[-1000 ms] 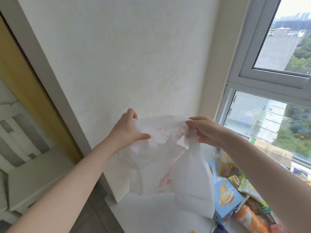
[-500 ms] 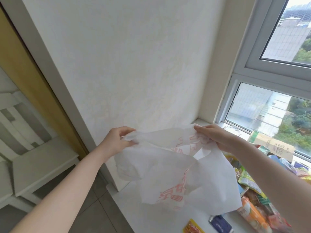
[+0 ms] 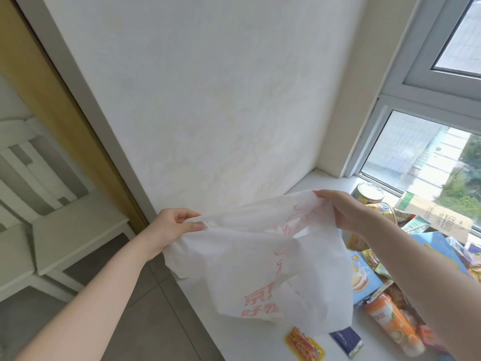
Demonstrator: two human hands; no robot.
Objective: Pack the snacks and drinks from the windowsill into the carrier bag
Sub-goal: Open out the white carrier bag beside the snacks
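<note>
A white, faintly textured wall [image 3: 208,100] fills most of the view and meets the white windowsill [image 3: 321,178] at its lower right. Along the sill's far edge stands a window [image 3: 400,84] with a pale grey frame. Daylight, a light building and green trees show through the glass. Left of the wall run a grey trim strip [image 3: 84,100] and a yellow-brown panel [image 3: 39,82]. Below lie grey floor tiles [image 3: 161,321], and white slatted furniture [image 3: 73,238] stands at the left.

Carrier bag [image 3: 260,269] is white, semi-sheer, with pinkish-red printed characters. Drink bottle [image 3: 393,324] is orange. Snack box [image 3: 364,277] is light blue with a yellow-cream cake picture. Sachet [image 3: 304,343] is yellow with a red-orange print. Small packet [image 3: 345,340] is navy. Cardboard box [image 3: 437,217] is brown with a green corner. Wall [image 3: 208,100] and windowsill [image 3: 247,340] are white.
</note>
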